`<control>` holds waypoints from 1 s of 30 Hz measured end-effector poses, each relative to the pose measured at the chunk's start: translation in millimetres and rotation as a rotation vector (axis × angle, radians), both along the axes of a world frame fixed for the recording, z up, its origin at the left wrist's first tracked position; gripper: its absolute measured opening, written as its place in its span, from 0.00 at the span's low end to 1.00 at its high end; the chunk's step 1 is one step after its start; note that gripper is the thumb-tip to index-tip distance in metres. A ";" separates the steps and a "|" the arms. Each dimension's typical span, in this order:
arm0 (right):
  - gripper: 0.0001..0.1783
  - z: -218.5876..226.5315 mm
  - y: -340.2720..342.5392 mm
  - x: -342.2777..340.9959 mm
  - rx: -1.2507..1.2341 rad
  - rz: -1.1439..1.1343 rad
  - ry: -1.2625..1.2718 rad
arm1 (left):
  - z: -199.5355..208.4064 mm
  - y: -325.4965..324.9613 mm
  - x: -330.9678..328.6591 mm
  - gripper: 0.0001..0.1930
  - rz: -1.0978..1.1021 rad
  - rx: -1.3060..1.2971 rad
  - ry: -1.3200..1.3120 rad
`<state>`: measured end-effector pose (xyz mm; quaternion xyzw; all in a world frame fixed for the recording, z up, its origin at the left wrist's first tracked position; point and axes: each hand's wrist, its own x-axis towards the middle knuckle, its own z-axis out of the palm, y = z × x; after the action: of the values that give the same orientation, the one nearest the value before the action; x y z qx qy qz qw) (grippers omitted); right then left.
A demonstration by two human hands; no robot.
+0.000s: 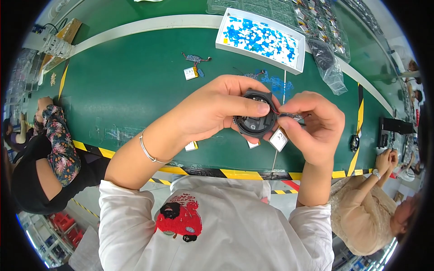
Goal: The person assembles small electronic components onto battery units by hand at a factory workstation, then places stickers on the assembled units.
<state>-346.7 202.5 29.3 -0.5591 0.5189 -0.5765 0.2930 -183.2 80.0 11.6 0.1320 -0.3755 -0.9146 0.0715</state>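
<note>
clear plastic bag (329,63), crumpled, upper right | white tray (259,39) of blue-white labels, top centre

Open green belt (135,86) left; white tray (260,40), plastic bag (327,61), small battery (190,73) ahead

The round housing (256,118) held between the left hand (217,110) and the right hand (312,126) looks like matt black plastic, with a thin red wire (274,109) in glossy insulation crossing its rim. The small battery pack (279,139) below it has a silvery foil skin. The table top (135,90) is a smooth, slightly shiny green mat. The tray (260,39) is white plastic holding glossy blue pieces. The bag (329,63) is clear crinkled film. The bracelet (148,151) is polished metal; the shirt (226,226) is white woven cloth.
</note>
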 end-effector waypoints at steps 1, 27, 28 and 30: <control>0.08 3.3 0.9 -0.9 0.000 0.002 0.000 | -0.8 -1.0 0.3 0.11 -0.060 0.088 0.043; 0.09 -2.7 -3.3 11.8 -0.002 -0.132 0.136 | 6.5 30.6 3.0 0.16 0.319 -0.340 -0.053; 0.09 -2.9 -3.3 12.3 -0.002 -0.131 0.136 | 5.5 31.5 3.3 0.16 0.328 -0.368 -0.032; 0.09 -3.5 -3.4 14.0 0.010 -0.154 0.099 | 8.1 30.9 4.0 0.15 0.316 -0.414 -0.045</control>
<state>-332.7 199.1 25.8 -0.5438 0.5770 -0.5664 0.2248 -179.1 110.9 19.7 0.1921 -0.5308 -0.7925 0.2307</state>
